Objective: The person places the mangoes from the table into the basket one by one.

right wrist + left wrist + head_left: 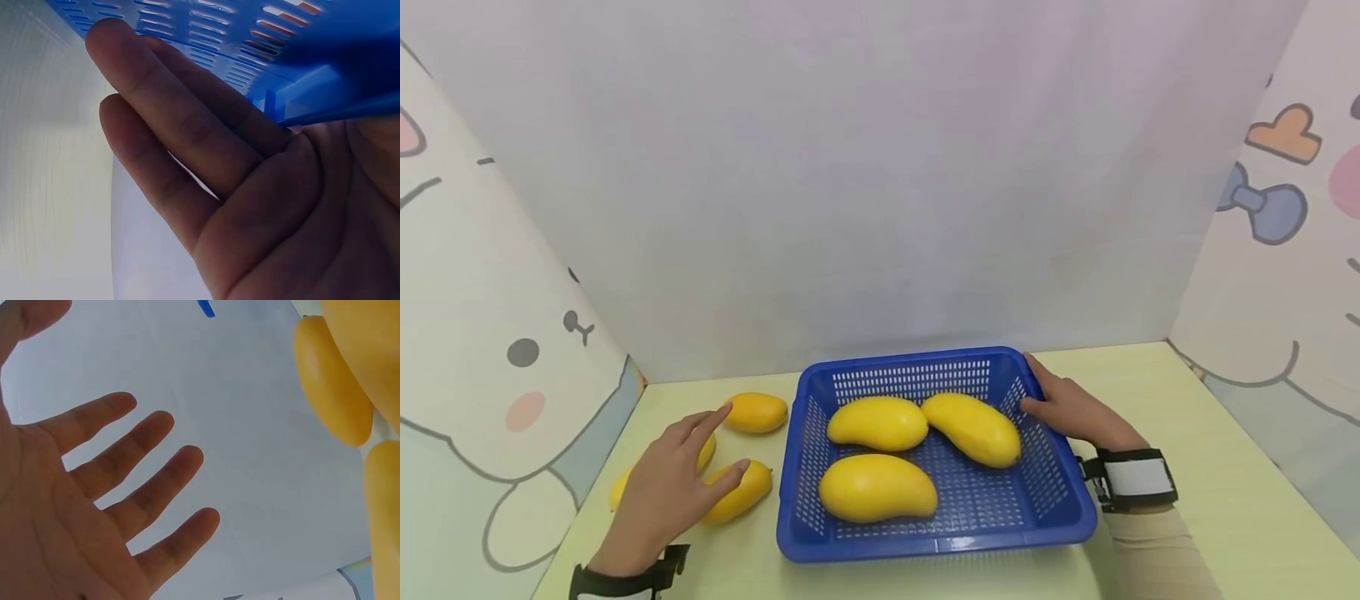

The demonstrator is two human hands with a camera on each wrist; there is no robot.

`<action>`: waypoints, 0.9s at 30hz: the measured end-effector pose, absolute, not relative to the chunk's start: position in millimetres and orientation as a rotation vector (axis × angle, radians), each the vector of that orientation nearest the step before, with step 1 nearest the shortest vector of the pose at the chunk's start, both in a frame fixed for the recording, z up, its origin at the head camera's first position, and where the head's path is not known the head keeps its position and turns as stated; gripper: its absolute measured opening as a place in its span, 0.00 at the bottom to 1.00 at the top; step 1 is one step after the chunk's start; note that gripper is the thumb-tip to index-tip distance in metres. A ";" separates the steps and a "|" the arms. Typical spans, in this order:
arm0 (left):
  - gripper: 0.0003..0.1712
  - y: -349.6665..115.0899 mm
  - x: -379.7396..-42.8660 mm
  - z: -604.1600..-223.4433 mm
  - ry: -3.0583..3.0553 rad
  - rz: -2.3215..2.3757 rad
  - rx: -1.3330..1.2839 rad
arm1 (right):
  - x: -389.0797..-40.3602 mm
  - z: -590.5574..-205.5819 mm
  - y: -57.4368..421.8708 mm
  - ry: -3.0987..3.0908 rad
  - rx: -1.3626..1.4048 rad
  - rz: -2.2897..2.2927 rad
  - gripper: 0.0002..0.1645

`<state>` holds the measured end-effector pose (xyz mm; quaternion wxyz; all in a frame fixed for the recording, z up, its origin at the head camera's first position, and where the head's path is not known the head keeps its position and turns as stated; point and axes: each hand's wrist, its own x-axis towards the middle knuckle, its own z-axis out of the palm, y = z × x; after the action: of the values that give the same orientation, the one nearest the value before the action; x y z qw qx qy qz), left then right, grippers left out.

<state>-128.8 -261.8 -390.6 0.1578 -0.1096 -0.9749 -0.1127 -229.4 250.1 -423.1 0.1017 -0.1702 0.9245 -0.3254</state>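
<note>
A blue plastic basket (936,547) stands on the table, holding three yellow mangoes: one back left (877,422), one right (973,429) and one in front (877,487). My right hand (1072,408) grips the basket's right rim, thumb over the inner side; in the right wrist view its fingers (181,125) lie along the outside of the slotted wall. My left hand (662,483) hovers with spread fingers over smaller orange-yellow mangoes to the left of the basket. One mango (757,412) lies behind, another (741,492) beside the thumb, and a third (706,452) is partly hidden beneath the hand.
A pale wood-grain table (1157,433) carries everything. Behind it hangs a plain whitish sheet (880,192), and panels with cartoon drawings (490,350) stand at both sides. The basket fills the table's middle.
</note>
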 end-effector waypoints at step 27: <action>0.46 -263.5 -145.0 -424.7 -3.044 -0.334 -0.334 | -227.8 -419.3 248.0 2.700 -0.474 -0.979 0.48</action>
<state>-145.0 -263.5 -424.7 0.0304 -0.1085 -0.9877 -0.1084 -227.8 248.0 -419.3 0.1150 -0.1618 0.9214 -0.3341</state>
